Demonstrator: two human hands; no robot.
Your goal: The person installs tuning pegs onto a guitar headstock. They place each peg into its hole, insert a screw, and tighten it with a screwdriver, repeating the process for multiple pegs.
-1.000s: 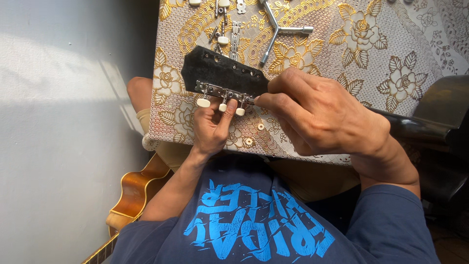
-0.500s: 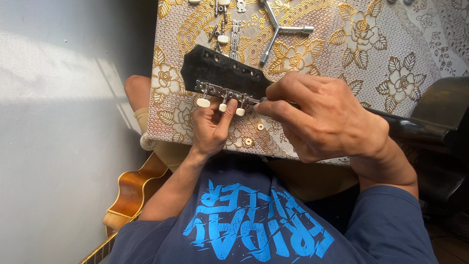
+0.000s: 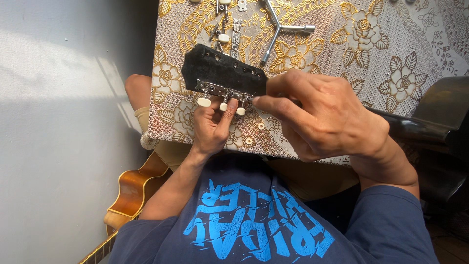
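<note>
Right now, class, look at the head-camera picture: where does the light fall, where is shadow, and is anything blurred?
Head view: sunlight strikes the patterned tablecloth and the right hand. The left hand below the black guitar headstock lies in softer shade. A bright patch crosses the grey wall. The dark guitar body shows a dull sheen. Focus is sharp throughout.

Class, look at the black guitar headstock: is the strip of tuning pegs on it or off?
On. The metal tuner strip lies along the edge of the headstock, its white knobs hanging below. Whether it is screwed tight cannot be told.
</note>
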